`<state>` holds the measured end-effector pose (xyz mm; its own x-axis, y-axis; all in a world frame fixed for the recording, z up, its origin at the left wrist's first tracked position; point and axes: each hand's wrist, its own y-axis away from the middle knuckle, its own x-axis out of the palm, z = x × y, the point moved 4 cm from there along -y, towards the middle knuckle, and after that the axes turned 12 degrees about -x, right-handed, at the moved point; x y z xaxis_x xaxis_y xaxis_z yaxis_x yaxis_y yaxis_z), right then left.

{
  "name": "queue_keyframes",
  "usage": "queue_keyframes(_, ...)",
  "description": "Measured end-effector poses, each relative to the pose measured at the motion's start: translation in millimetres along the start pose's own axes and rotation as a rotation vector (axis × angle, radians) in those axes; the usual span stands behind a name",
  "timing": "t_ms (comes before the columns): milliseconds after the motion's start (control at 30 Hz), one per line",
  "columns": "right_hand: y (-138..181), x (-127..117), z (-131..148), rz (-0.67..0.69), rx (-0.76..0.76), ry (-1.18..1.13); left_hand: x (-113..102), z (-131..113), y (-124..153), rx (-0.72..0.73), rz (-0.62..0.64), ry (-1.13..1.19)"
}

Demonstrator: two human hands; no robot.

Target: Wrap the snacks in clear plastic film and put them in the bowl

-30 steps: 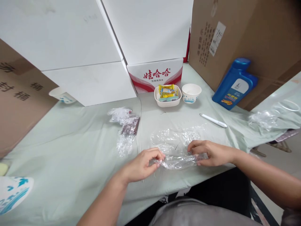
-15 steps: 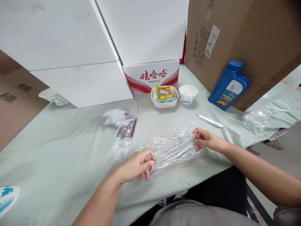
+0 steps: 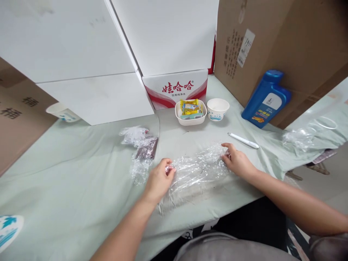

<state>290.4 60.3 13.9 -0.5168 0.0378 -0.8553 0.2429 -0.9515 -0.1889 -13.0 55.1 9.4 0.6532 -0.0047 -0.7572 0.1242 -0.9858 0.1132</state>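
Observation:
A crumpled sheet of clear plastic film point(image 3: 195, 172) stretches over the cloth in front of me. My left hand point(image 3: 160, 177) pinches its left end between thumb and fingers. At the right end, my right hand point(image 3: 235, 159) grips the film with curled fingers, the index finger reaching forward. The film's near edge hangs loosely toward me on the cloth. To the left of my left hand lies a dark packet point(image 3: 148, 146) among crumpled clear wrapping point(image 3: 134, 135). A white utility knife point(image 3: 243, 140) rests just beyond my right hand.
A white bowl point(image 3: 190, 121) with yellow and blue packets stands beside a paper cup point(image 3: 218, 108). White boxes point(image 3: 95, 98) rise behind. A blue bottle point(image 3: 266, 99) leans near a cardboard box point(image 3: 285, 47) at right. Plastic wrap point(image 3: 299, 137) lies at the right edge.
My left hand has moved up and slightly left, away from me, with the film's end. My right hand has shifted slightly, its index finger now extended. The film has lifted and shifted away from me.

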Motion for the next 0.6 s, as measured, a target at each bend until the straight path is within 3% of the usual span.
queue_keyframes(167,-4,1,-3,0.053,0.023,0.115,-3,-3,4,0.053,-0.059,-0.109)
queue_keyframes(300,-10,-6,-5,0.045,0.026,0.08,-2,-1,3,0.073,-0.088,-0.186)
queue_keyframes(467,-20,-8,-4,-0.12,0.059,-0.363,2,-1,4,0.133,-0.113,-0.261)
queue_keyframes(533,-22,-1,-4,-0.124,0.13,-0.542,3,-1,5,0.15,-0.118,-0.279)
queue_keyframes(600,-24,7,-3,-0.081,0.18,-0.513,3,-2,6,0.158,-0.118,-0.286)
